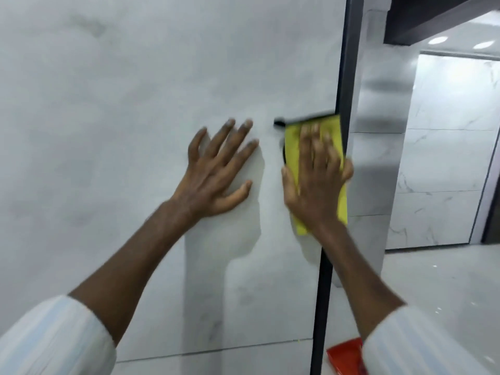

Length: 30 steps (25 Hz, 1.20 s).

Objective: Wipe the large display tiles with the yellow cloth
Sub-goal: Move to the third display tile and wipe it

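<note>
A large pale grey display tile stands upright and fills most of the view. My left hand lies flat on it with fingers spread, holding nothing. To its right, my right hand presses the yellow cloth flat against the tile, close to the tile's right edge. Its fingers are straight and blurred with motion. A dark handle sticks out just above and left of the cloth, partly hidden by it.
A dark metal frame runs down the tile's right edge. Beyond it stand more marbled tiles and a glossy floor. A red object lies low at the right, beside my sleeve.
</note>
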Available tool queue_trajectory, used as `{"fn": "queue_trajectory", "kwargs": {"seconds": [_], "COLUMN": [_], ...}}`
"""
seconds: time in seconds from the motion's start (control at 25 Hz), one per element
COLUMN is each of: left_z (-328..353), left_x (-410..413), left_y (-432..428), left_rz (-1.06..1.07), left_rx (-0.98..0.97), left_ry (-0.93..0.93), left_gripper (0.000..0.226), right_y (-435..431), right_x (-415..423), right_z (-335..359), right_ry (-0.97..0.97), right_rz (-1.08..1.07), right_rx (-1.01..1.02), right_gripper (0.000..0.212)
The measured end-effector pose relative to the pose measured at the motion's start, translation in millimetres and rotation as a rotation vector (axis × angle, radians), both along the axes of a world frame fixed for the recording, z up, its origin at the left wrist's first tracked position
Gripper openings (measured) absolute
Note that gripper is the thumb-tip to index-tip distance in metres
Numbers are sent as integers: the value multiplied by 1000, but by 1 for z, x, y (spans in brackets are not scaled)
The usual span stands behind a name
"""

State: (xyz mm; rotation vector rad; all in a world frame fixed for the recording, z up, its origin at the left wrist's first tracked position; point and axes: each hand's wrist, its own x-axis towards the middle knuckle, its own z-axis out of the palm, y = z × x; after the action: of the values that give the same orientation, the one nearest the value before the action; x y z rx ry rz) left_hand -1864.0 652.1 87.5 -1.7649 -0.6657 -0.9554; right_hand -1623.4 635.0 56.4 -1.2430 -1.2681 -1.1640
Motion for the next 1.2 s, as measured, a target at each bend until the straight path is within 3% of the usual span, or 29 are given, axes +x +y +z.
{"fn": "queue_trajectory", "kwargs": {"seconds": [0.12,0.2,0.28,0.52,0.64,0.8,0.88,0.96,1.08,1.2], "left_z": [-71,-94,-100,-104,-106,-104,-102,-105,-134,-168], "left_x": [-12,-15,-15,-15,-15,-17,-13,-16,-33,-63], "left_y": [-5,-1,4,8,9,9,7,3,-11,-18], "left_rz": [58,105,122,124,121,157,153,127,107,207], "left_rx": [-60,-41,1,1,-7,-5,-18,-73,-160,-164], "left_ry": [-33,5,21,-5,-5,5,7,18,33,65], "left_gripper": [75,78,79,78,77,78,78,76,74,75], "right_y": [-4,-9,-9,1,3,-9,-14,-17,-12,-1], "right_x": [1,-3,-4,-11,-9,-7,-8,-12,-21,-32], "right_z": [-133,-182,-182,-76,-139,-279,-304,-288,-207,-151], "right_ry": [-42,-26,-10,91,52,2,36,57,81,145], "right_rz": [27,16,31,79,130,87,78,116,164,203], "right_rx": [-74,-115,-109,37,41,-136,-190,-185,-68,33], "right_gripper": [81,82,81,71,73,80,82,81,74,67]}}
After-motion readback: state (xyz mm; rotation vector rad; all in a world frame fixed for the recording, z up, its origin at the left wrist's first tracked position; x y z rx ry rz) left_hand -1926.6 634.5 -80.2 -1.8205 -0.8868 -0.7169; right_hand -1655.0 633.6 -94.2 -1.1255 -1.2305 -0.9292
